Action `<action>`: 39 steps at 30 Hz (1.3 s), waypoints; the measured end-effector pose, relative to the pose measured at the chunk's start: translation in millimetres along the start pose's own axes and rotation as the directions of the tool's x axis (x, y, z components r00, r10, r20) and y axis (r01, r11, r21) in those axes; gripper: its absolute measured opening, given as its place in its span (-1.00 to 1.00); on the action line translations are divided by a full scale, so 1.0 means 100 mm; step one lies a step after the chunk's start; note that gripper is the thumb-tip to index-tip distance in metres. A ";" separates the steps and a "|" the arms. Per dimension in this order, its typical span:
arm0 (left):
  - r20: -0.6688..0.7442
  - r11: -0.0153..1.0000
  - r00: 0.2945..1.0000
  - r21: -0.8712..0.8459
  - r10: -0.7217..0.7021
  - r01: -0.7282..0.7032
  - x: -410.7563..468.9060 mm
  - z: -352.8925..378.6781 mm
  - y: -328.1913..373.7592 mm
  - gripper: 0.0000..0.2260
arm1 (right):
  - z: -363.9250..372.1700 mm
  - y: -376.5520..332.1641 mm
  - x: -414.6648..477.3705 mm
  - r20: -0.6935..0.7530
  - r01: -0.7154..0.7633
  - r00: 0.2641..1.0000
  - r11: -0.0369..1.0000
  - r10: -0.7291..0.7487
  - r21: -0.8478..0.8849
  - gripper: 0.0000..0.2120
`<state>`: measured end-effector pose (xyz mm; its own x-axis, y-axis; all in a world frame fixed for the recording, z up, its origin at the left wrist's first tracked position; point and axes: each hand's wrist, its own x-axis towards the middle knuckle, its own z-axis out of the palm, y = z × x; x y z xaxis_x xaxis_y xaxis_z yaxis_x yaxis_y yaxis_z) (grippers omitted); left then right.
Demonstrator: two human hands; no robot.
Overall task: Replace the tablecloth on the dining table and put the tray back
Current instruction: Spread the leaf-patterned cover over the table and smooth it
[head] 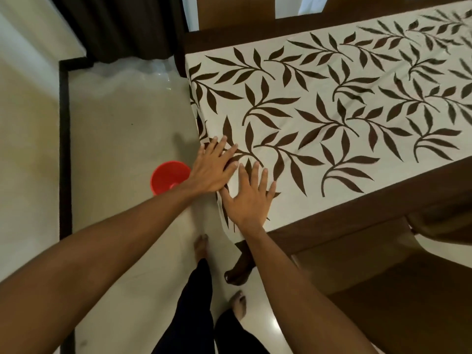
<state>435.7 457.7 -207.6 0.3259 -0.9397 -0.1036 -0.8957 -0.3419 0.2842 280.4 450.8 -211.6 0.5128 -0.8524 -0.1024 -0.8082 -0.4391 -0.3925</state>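
Note:
A white tablecloth (319, 103) with a dark brown leaf print lies along the dark wooden dining table (383, 200). Its near end hangs a little over the table's short edge. My left hand (212, 169) lies flat on the cloth at that edge, fingers spread. Right beside it, my right hand (249, 198) presses flat on the cloth as well, fingers apart. Neither hand holds anything. No tray is in view.
A red plastic bucket (168, 176) stands on the pale tiled floor left of the table end. A wooden chair (383, 272) is tucked in at the table's near side, another chair back (235, 14) at the far side. Dark curtains (117, 24) hang behind. My bare feet stand by the table leg.

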 end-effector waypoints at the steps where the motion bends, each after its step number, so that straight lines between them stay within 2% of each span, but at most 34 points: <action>1: -0.020 1.000 0.999 -0.009 -0.029 0.028 -0.04 0.01 0.06 -0.47 | -0.04 0.05 -0.07 -0.034 0.010 0.999 0.995 -0.007 0.100 -0.31; 3: -0.060 0.998 0.996 -0.013 -0.059 0.058 -0.06 0.00 0.17 -0.46 | -0.17 0.19 -0.21 -0.143 0.035 0.990 0.966 0.002 0.257 -0.42; 6: -0.061 1.000 0.998 0.009 0.000 0.000 -0.09 0.03 0.42 -0.45 | -0.38 0.60 -0.37 -0.234 -0.044 0.968 0.979 0.090 0.197 -0.51; 9: 0.006 0.995 0.995 0.029 0.096 -0.096 -0.16 0.19 0.76 -0.43 | -0.46 0.99 -0.43 -0.154 -0.166 0.973 0.986 0.169 0.036 -0.44; 12: 0.040 0.984 0.990 0.112 0.133 -0.137 -0.27 0.39 0.98 -0.40 | -0.37 1.13 -0.52 -0.089 -0.156 0.985 0.984 0.149 -0.087 -0.34; 15: 0.014 0.985 0.995 0.135 0.102 -0.103 -0.31 0.42 0.96 -0.39 | -0.32 1.06 -0.59 -0.087 -0.165 0.984 0.982 0.157 -0.096 -0.30; 28: 0.095 0.983 0.987 0.117 0.129 -0.139 -0.57 0.36 0.87 -0.38 | -0.26 0.82 -1.12 -0.003 -0.157 0.988 0.986 0.157 -0.063 -0.33; 32: 0.131 0.979 0.979 0.110 0.156 -0.171 -0.49 0.27 0.75 -0.37 | -0.42 0.80 -0.69 -0.045 -0.171 0.984 0.985 0.172 0.033 -0.40; 34: 0.111 0.981 0.981 0.088 0.161 -0.171 -0.33 0.20 0.68 -0.38 | -0.49 0.84 -0.35 -0.057 -0.161 0.985 0.987 0.162 0.028 -0.41; 39: 0.028 0.989 0.990 0.056 0.136 -0.137 0.59 -0.07 0.32 -0.39 | -0.51 0.73 0.64 -0.053 -0.135 0.989 0.991 0.135 -0.002 -0.43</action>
<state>427.9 391.5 -197.5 0.1925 -0.9771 -0.0909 -0.9475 -0.2092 0.2420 238.9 350.0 -200.5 0.3832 -0.9176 -0.1053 -0.8705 -0.3207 -0.3732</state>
